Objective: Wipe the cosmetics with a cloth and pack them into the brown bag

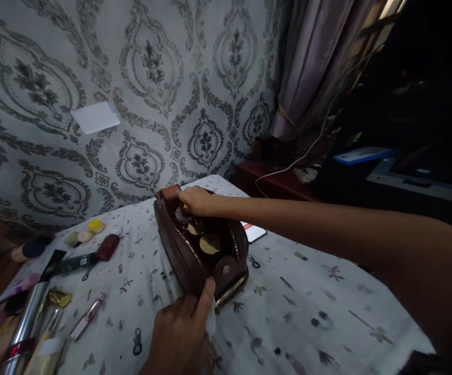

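Note:
A dark brown zippered cosmetic bag [179,255] lies open on the cloth-covered table. Several gold round lids [210,242] show inside it. My left hand [181,333] is at the bag's near end, its thumb against the rim and its other fingers curled; a whitish bit shows beneath it. At the far end, my right hand [197,201] reaches into the opening with its fingers closed. A small yellow-orange spot shows by those fingertips, but what they grip is hidden. Beside the bag on the right, a phone [255,232] is partly covered by my right forearm.
To the left lie a lip gloss tube [88,316], a silver cylinder [26,323], brushes, a dark green tube [71,264], a dark red item [108,247] and small round sponges [85,236]. A patterned wall stands behind the table. A white cable [307,151] runs at the right.

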Demonstrator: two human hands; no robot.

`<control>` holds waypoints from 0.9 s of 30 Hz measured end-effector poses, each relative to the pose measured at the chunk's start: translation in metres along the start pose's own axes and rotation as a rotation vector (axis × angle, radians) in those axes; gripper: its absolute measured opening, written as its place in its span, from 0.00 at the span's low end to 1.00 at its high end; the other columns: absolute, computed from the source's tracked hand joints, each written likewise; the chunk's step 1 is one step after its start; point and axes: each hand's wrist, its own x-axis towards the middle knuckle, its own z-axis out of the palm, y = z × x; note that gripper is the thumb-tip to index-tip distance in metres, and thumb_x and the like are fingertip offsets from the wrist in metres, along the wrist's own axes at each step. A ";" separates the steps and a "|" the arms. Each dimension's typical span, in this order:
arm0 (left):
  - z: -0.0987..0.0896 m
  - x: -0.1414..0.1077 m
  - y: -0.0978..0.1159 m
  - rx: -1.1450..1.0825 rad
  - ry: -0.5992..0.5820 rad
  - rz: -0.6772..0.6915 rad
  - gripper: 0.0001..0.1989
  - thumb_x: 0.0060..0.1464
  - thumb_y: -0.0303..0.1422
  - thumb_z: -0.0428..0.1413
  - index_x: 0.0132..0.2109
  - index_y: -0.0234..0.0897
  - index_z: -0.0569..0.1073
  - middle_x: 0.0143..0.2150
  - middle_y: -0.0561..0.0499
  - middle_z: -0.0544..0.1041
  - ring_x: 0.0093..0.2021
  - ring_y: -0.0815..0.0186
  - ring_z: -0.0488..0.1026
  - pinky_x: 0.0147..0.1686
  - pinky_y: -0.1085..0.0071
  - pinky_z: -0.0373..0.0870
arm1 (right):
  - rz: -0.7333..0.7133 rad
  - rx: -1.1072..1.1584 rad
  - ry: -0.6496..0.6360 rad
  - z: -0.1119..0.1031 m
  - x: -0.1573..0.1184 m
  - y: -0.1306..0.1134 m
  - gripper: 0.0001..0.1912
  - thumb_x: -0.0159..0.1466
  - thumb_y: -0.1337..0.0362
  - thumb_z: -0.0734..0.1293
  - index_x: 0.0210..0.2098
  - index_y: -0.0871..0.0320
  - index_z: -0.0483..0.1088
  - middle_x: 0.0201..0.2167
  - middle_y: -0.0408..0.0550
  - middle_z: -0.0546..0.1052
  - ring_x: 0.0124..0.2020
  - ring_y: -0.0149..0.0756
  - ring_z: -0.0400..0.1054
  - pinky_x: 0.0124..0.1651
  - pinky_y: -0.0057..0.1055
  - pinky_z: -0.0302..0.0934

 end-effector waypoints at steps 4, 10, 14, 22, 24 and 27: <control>0.001 0.001 0.001 -0.011 -0.029 -0.011 0.48 0.40 0.15 0.53 0.69 0.43 0.59 0.39 0.49 0.80 0.37 0.61 0.78 0.35 0.68 0.76 | -0.025 -0.059 -0.025 -0.009 -0.016 -0.010 0.19 0.66 0.70 0.62 0.55 0.70 0.71 0.51 0.68 0.76 0.55 0.52 0.71 0.51 0.37 0.65; 0.022 0.003 0.001 0.011 -0.070 -0.038 0.50 0.40 0.19 0.55 0.71 0.46 0.54 0.41 0.48 0.79 0.38 0.58 0.79 0.35 0.65 0.77 | -0.054 -0.112 -0.203 0.004 -0.037 -0.023 0.14 0.63 0.67 0.69 0.47 0.66 0.76 0.46 0.64 0.80 0.48 0.49 0.76 0.43 0.33 0.68; 0.029 0.003 0.002 0.046 -0.059 -0.045 0.49 0.41 0.20 0.56 0.71 0.48 0.54 0.39 0.49 0.79 0.36 0.58 0.79 0.33 0.65 0.77 | -0.075 -0.136 -0.218 0.006 -0.038 -0.022 0.13 0.65 0.68 0.66 0.48 0.66 0.75 0.46 0.63 0.80 0.49 0.47 0.76 0.45 0.31 0.68; 0.007 0.000 0.001 0.008 0.012 -0.018 0.48 0.41 0.17 0.52 0.70 0.45 0.56 0.38 0.52 0.79 0.36 0.61 0.78 0.32 0.68 0.76 | -0.044 -0.222 -0.138 0.009 -0.012 -0.016 0.18 0.63 0.76 0.64 0.53 0.70 0.71 0.45 0.68 0.79 0.48 0.47 0.76 0.45 0.35 0.67; 0.001 -0.001 0.000 0.001 0.027 -0.011 0.48 0.40 0.16 0.51 0.70 0.44 0.56 0.38 0.51 0.78 0.36 0.61 0.78 0.32 0.69 0.75 | -0.033 -0.248 -0.125 0.013 -0.003 -0.015 0.13 0.64 0.76 0.62 0.46 0.69 0.74 0.43 0.68 0.80 0.47 0.47 0.76 0.46 0.36 0.67; -0.003 -0.001 0.000 -0.007 0.040 0.008 0.46 0.41 0.16 0.50 0.70 0.41 0.57 0.38 0.51 0.78 0.35 0.62 0.78 0.31 0.69 0.74 | -0.044 -0.285 -0.077 0.015 0.002 -0.015 0.13 0.63 0.77 0.61 0.44 0.68 0.76 0.46 0.69 0.78 0.49 0.48 0.74 0.47 0.37 0.67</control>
